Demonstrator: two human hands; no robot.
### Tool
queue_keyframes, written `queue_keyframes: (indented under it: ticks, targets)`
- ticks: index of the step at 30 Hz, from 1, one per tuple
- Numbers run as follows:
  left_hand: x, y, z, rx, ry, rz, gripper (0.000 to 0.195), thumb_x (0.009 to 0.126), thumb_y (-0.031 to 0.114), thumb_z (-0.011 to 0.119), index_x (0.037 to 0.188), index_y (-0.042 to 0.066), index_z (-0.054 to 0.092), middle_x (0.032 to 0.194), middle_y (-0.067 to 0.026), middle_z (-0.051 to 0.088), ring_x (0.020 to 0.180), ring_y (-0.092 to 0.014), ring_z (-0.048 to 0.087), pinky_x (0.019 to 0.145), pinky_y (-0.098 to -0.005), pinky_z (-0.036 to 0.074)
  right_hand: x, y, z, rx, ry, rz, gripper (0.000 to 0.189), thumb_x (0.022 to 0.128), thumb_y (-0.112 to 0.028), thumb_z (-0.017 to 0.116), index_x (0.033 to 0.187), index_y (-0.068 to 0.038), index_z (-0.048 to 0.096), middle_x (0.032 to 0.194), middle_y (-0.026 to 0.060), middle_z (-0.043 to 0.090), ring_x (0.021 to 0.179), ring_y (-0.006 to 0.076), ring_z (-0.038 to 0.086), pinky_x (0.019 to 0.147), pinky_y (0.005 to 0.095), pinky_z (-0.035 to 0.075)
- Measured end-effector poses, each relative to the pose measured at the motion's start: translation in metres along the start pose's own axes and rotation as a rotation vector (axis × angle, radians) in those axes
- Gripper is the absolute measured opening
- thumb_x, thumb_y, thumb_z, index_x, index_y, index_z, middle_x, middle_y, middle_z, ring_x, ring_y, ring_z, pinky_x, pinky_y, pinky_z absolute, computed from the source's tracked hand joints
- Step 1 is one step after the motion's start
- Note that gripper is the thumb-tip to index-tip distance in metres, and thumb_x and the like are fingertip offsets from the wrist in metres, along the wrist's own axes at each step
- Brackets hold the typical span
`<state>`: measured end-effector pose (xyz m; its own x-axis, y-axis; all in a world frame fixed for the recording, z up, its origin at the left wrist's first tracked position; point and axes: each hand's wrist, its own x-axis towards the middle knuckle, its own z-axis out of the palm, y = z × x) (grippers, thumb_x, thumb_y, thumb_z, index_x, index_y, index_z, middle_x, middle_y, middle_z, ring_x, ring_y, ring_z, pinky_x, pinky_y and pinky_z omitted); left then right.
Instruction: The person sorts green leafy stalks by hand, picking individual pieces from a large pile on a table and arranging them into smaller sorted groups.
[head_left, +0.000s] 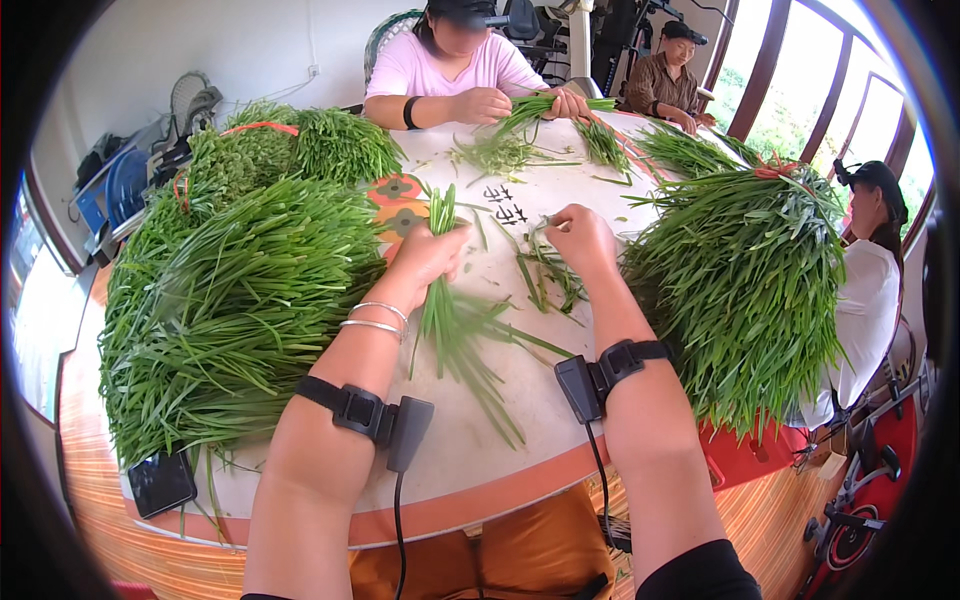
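My left hand (429, 259) is closed around a small bunch of garlic chives (441, 319). The cut stem ends point away from me, and the blurred leaf tips fan out towards me over the white table. My right hand (585, 241) hovers to the right with thumb and fingertips pinched together. Blur hides whether a thin leaf is between them. Loose leaf trimmings (553, 279) lie just below its fingers. To the left of my left hand rises a large heap of loose chives (255, 300). A big tied bundle of chives (742, 285) stands beside my right forearm.
More chive bundles (255, 154) with red ties sit at the back left. A black phone (162, 484) lies on the table's (450, 517) near left edge. Across the table, a person (457, 82) holds chives over trimmings; two others sit at right. A red stool (757, 454) stands below.
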<state>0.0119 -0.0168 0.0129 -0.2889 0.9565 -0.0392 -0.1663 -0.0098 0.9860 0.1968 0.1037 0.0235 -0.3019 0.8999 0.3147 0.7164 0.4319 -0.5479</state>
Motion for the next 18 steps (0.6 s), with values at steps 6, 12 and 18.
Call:
queue_keyframes:
  ticks: [6, 12, 18]
  targets:
    - [0.001, -0.002, -0.003, 0.060, 0.004, 0.009, 0.031, 0.081, 0.021, 0.058, 0.056, 0.010, 0.044, 0.048, 0.0028, 0.040, 0.040, -0.008, 0.035, 0.042, -0.0255, 0.033, -0.008, -0.025, 0.009, -0.112, -0.254, -0.079, 0.019, 0.065, -0.025, 0.065, 0.078, -0.011, 0.068, 0.078, 0.0095, 0.065, 0.076, 0.0261, 0.062, 0.070, 0.0355, 0.048]
    - [-0.003, 0.000, 0.000, 0.094, 0.001, 0.007, 0.021, 0.082, 0.022, 0.057, 0.079, 0.002, 0.061, 0.051, 0.0044, 0.039, 0.044, -0.008, 0.036, 0.043, -0.0245, 0.033, -0.002, -0.015, 0.015, 0.089, -0.321, -0.021, 0.023, 0.065, -0.028, 0.067, 0.079, -0.010, 0.067, 0.075, 0.0095, 0.065, 0.073, 0.0247, 0.062, 0.068, 0.0349, 0.048]
    - [-0.001, -0.001, -0.001, 0.061, -0.019, -0.017, 0.028, 0.084, 0.020, 0.055, 0.101, -0.001, 0.063, 0.054, 0.0052, 0.037, 0.047, -0.008, 0.036, 0.045, -0.0238, 0.033, -0.002, -0.011, 0.016, 0.267, -0.242, -0.087, 0.025, 0.066, -0.031, 0.066, 0.080, -0.010, 0.067, 0.072, 0.0095, 0.064, 0.066, 0.0232, 0.062, 0.067, 0.0340, 0.048]
